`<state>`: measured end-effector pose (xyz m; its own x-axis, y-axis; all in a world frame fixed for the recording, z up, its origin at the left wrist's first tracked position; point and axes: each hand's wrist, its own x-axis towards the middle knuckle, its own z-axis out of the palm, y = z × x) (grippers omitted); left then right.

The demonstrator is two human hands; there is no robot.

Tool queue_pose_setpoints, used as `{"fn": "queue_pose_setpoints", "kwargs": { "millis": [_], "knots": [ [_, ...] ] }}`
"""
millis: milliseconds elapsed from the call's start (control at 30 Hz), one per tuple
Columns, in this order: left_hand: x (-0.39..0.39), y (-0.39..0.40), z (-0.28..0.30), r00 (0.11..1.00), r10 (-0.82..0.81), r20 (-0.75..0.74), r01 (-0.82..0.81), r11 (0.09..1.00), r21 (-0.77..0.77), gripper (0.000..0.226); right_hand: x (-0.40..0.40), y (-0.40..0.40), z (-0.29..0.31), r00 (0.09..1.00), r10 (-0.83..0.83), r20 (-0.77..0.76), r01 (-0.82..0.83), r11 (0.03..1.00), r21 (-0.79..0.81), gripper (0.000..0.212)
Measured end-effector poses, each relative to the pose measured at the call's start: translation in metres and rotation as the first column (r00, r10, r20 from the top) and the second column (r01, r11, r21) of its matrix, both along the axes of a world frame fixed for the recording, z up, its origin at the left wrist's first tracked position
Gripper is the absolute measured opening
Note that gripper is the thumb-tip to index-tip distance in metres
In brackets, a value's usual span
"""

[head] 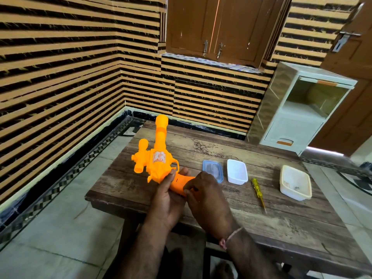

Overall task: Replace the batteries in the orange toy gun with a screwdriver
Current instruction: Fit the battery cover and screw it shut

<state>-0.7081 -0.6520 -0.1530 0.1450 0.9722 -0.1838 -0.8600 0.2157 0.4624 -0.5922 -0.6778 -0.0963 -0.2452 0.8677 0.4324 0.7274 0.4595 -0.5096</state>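
Your orange toy gun (159,158) lies on its side, barrel pointing away from you, its grip toward you and partly hidden. Your yellow-handled screwdriver (258,191) lies flat, well to its right, tip pointing toward you.

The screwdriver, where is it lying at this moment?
In the head view the screwdriver lies untouched on the wooden table, right of both hands, between the small white tub and the larger cream container.
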Motion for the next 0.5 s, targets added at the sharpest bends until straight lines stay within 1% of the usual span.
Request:
{"fn": "queue_pose_setpoints", "kwargs": {
  "millis": [33, 100, 133, 167, 267, 333, 400, 433, 500],
  "knots": [
    [-0.0001, -0.0005, 0.0001, 1.000, 0.001, 0.000, -0.001, 1.000, -0.006, 0.084, -0.0006, -0.0003, 0.0010, 1.000, 0.005, 0.023, -0.005, 1.000, -0.005, 0.007],
    [-0.0008, -0.0016, 0.0009, 1.000, 0.008, -0.007, -0.008, 1.000, -0.015, 0.059, -0.0019, -0.0009, 0.0022, 0.998, 0.007, 0.061, -0.007, 1.000, -0.006, 0.008],
    [-0.0012, -0.0018, 0.0008, 1.000, 0.001, -0.015, -0.001, 1.000, -0.018, 0.053, -0.0027, -0.0010, 0.0027, 0.997, 0.005, 0.071, -0.004, 1.000, -0.005, 0.009],
    [-0.0015, -0.0023, 0.0014, 1.000, 0.001, -0.022, -0.002, 1.000, -0.026, 0.056, -0.0032, -0.0010, 0.0028, 0.997, 0.001, 0.074, 0.000, 1.000, -0.009, 0.008],
    [-0.0026, -0.0003, -0.0014, 1.000, 0.023, -0.011, -0.023, 0.999, -0.035, 0.096, -0.0040, 0.0014, -0.0009, 0.999, -0.021, 0.026, 0.021, 0.999, -0.035, 0.005],
    [-0.0020, 0.0011, -0.0031, 1.000, 0.027, -0.009, -0.027, 0.999, -0.045, 0.110, -0.0038, 0.0037, -0.0035, 0.998, -0.048, -0.035, 0.045, 0.997, -0.069, 0.007],
    [-0.0008, 0.0023, -0.0037, 1.000, 0.019, 0.001, -0.019, 0.999, -0.045, 0.111, -0.0042, 0.0047, -0.0047, 0.995, -0.070, -0.075, 0.061, 0.992, -0.108, 0.009],
    [0.0000, 0.0027, -0.0045, 1.000, 0.018, 0.011, -0.017, 0.999, -0.045, 0.107, -0.0041, 0.0048, -0.0052, 0.994, -0.076, -0.084, 0.066, 0.991, -0.114, 0.010],
    [0.0000, 0.0033, -0.0069, 1.000, 0.021, 0.017, -0.020, 0.998, -0.052, 0.091, -0.0047, 0.0044, -0.0069, 0.992, -0.082, -0.099, 0.071, 0.992, -0.109, 0.010]
  ]
}}
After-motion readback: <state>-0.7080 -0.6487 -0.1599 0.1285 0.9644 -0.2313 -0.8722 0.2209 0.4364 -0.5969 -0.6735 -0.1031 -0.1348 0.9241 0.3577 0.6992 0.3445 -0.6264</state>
